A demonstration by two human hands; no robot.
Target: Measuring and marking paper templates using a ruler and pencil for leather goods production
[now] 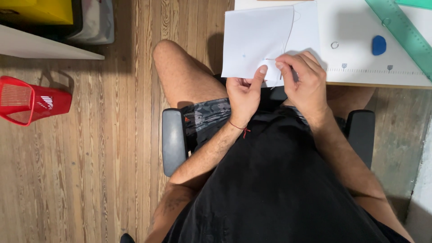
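A wooden plank floor [90, 148] is seen below, with a red mesh basket [27, 104] lying on its side at the left and a black armchair [173, 141] in which the person is seated. At the upper right a white table [360, 27] is covered with paper, and a green ruler [405, 31], a blue chalk-like piece [379, 45] and a small metal ring [334, 45] are laid on it, well apart from the hands.

A sheet of white fabric or paper [256, 40] — which of the two cannot be told — is held over the table edge, half above the lap. Its lower edge is pinched by the left hand [245, 94], thumb on top. The right hand [303, 83] is closed on a thin needle [271, 59], held just beside the left thumb, and a fine thread [290, 27] is seen curving up across the sheet.

The sheet is judged light and limp, easily creased — best gripped close to the stitch. The needle is judged slippery and sharp, so it is best taken near its rear end.
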